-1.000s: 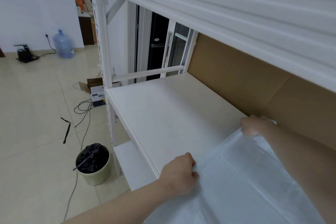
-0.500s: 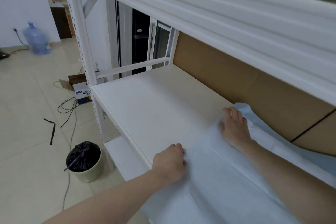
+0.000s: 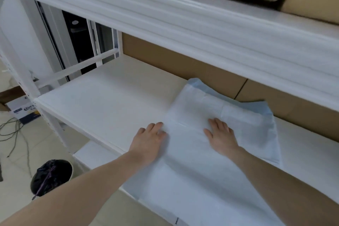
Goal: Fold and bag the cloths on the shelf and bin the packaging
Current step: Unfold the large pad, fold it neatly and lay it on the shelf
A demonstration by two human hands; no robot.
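A thin white cloth (image 3: pixel 192 174) with a pale blue underside lies spread on the white shelf (image 3: pixel 102 104) and hangs over its front edge. Its far part is folded back, with blue corners showing against the cardboard. My left hand (image 3: pixel 148 139) rests flat on the cloth's left edge, fingers spread. My right hand (image 3: pixel 221 134) presses flat on the cloth's middle, palm down. Neither hand grips anything.
A round bin (image 3: pixel 52 176) lined with a black bag stands on the floor at lower left. A cardboard box (image 3: pixel 20 108) and cables lie on the tiles beyond it. Brown cardboard (image 3: pixel 165 60) backs the shelf. An upper shelf (image 3: pixel 183 18) holds boxes overhead.
Both hands let go of the cloth's corners and now lie flat on it. The far edge has been laid down in a fold. The view swung right and downward.
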